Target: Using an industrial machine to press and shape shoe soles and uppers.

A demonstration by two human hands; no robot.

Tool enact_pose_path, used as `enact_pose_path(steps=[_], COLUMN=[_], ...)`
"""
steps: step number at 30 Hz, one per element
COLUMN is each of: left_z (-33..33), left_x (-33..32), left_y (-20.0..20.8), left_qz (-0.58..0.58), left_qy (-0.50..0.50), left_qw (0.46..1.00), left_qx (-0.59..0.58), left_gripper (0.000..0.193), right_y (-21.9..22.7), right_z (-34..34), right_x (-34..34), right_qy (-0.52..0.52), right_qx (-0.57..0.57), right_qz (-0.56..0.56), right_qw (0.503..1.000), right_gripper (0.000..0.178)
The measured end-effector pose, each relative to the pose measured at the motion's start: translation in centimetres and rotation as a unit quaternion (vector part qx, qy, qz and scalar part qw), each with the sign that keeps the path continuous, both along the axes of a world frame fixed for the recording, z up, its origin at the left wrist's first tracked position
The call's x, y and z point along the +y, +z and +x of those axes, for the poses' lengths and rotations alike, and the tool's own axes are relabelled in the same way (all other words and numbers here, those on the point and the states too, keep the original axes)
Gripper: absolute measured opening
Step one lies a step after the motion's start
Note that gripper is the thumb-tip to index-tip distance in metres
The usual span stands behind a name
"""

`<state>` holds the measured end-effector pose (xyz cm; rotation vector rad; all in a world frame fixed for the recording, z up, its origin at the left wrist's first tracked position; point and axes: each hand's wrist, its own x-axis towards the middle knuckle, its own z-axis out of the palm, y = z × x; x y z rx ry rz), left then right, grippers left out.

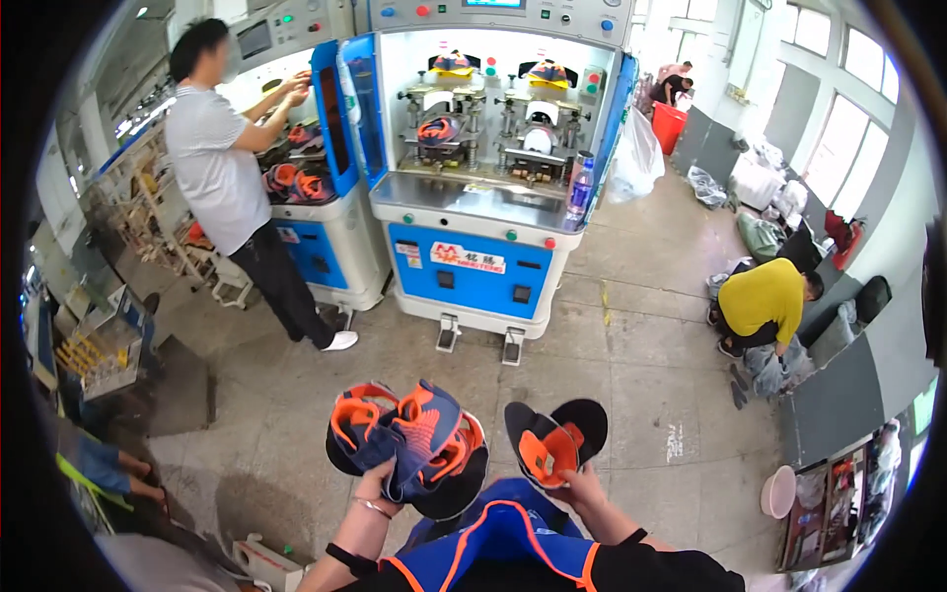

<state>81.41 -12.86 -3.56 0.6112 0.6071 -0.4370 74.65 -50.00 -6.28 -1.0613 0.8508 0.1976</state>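
Observation:
My left hand point(379, 485) grips a pair of navy and orange sports shoes point(409, 444) by their heels, black soles facing down. My right hand point(582, 486) holds two black shoe soles point(554, 439) with orange insides, fanned apart. Both hands are raised in front of my chest, above my blue and orange apron point(498, 538). Ahead stands a blue and white shoe pressing machine point(483, 158) with shoes clamped in its two stations.
A person in a grey shirt point(212, 158) works at a second machine on the left, beside wire racks point(148, 217). A person in a yellow shirt point(764, 301) crouches on the concrete floor at right. A water bottle point(580, 187) stands on the machine's shelf. Foot pedals point(478, 340) sit below.

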Motion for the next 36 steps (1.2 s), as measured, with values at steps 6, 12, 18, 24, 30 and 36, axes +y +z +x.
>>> enact_pose_path(steps=[6, 12, 18, 24, 30, 36], left_z=[19.5, 35.4, 54.8, 73.3, 83.3, 89.7], left_x=[-3.1, -7.5, -11.4, -15.1, -17.6, -18.7], left_y=[3.1, 5.3, 7.5, 4.2, -3.6, -7.6], left_qz=[0.010, -0.024, -0.048, 0.019, 0.175, 0.166], left_qy=[-0.063, -0.043, -0.013, 0.026, -0.126, -0.161], left_qw=[0.996, 0.994, 0.987, 0.985, 0.976, 0.973], left_qx=[-0.058, -0.102, -0.153, -0.168, -0.008, 0.005], left_gripper=[0.034, 0.037, 0.037, 0.035, 0.050, 0.043], right_y=[5.1, 6.3, 6.6, 3.7, 0.6, 1.6], right_z=[14.2, 30.4, 55.5, 75.7, 81.4, 87.7], right_x=[-2.5, -6.3, -9.3, -11.2, -8.9, -8.2], right_qy=[-0.057, -0.083, -0.142, -0.141, 0.030, 0.066], right_qx=[-0.138, -0.243, -0.363, -0.232, -0.162, -0.209], right_qz=[-0.117, -0.364, -0.455, -0.607, -0.644, -0.595], right_qw=[0.982, 0.895, 0.800, 0.747, 0.747, 0.773], right_gripper=[0.081, 0.085, 0.085, 0.091, 0.093, 0.094])
